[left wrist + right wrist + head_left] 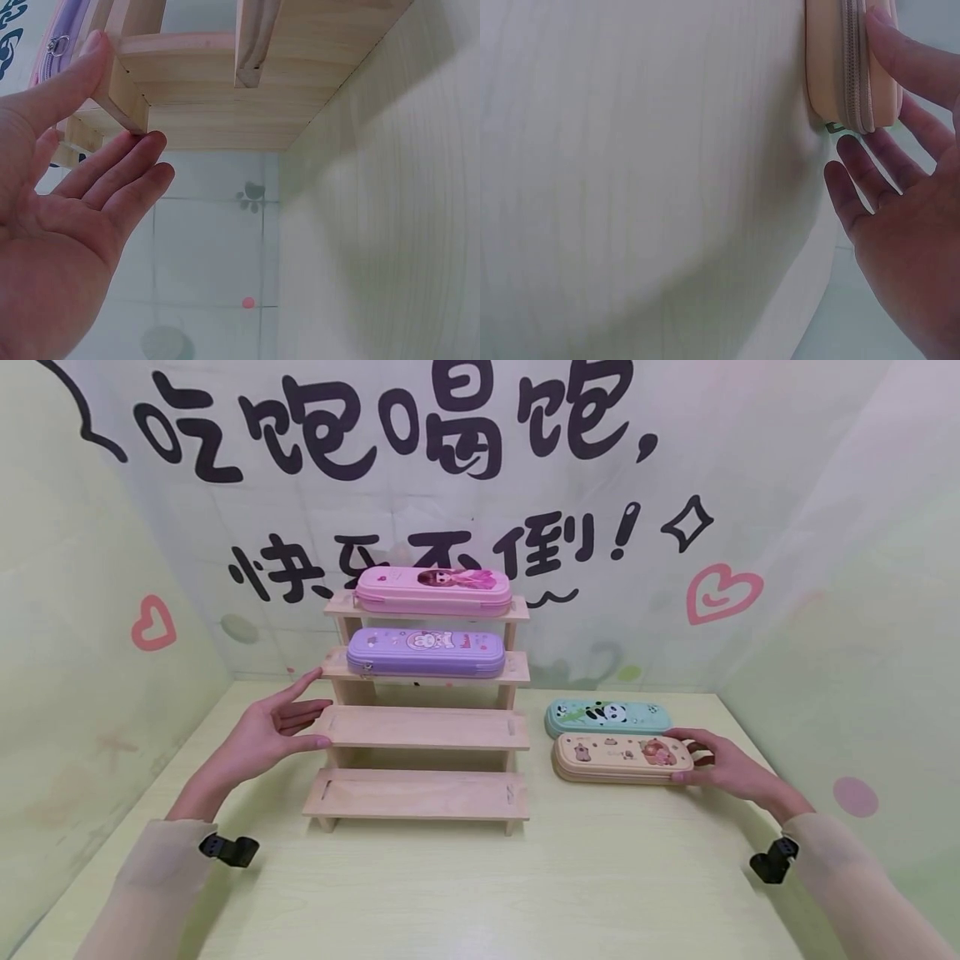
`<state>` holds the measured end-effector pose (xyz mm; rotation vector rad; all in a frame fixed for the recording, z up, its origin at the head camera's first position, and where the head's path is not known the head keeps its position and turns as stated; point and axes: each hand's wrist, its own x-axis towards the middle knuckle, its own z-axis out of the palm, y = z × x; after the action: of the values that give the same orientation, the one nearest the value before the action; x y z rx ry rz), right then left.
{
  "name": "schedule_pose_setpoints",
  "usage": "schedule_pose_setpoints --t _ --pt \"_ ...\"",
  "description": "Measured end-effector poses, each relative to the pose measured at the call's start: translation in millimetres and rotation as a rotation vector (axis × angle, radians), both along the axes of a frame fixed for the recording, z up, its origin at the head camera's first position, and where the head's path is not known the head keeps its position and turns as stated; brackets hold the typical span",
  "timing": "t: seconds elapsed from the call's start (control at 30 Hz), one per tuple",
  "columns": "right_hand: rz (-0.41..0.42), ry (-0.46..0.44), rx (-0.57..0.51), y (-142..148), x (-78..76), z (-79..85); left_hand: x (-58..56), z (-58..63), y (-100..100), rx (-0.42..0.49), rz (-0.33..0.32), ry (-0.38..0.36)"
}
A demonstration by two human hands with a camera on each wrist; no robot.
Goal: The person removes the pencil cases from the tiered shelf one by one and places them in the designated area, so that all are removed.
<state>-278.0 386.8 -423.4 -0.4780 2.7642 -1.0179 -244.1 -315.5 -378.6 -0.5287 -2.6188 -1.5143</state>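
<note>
A wooden four-step rack (427, 727) stands on the table. My left hand (266, 731) is at its left end, thumb at the front edge of the third step down and fingers behind; in the left wrist view the thumb and a fingertip touch the board end (120, 94). A pink pencil case (431, 597) lies on the top step, a purple pencil case (427, 656) on the one below. Right of the rack, my right hand (723, 768) grips the right end of a beige pencil case (618, 760) between thumb and fingers. Behind that lies a mint panda pencil case (607, 717).
The two lower steps, a third step (427, 727) and a bottom step (427, 795), show bare wood. Printed cloth walls (840, 693) enclose the pale table (487, 885) at the back and sides.
</note>
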Motion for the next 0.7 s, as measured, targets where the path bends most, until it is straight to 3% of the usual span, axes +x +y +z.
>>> schedule_pose_setpoints --t 0.57,0.7 --pt "0.006 0.006 -0.011 2.1 1.0 1.6 -0.2 -1.3 -1.0 0.006 0.003 -0.003" --pt "0.023 0.068 -0.004 0.9 3.3 6.3 -0.5 -1.2 -1.2 0.009 0.0 -0.005"
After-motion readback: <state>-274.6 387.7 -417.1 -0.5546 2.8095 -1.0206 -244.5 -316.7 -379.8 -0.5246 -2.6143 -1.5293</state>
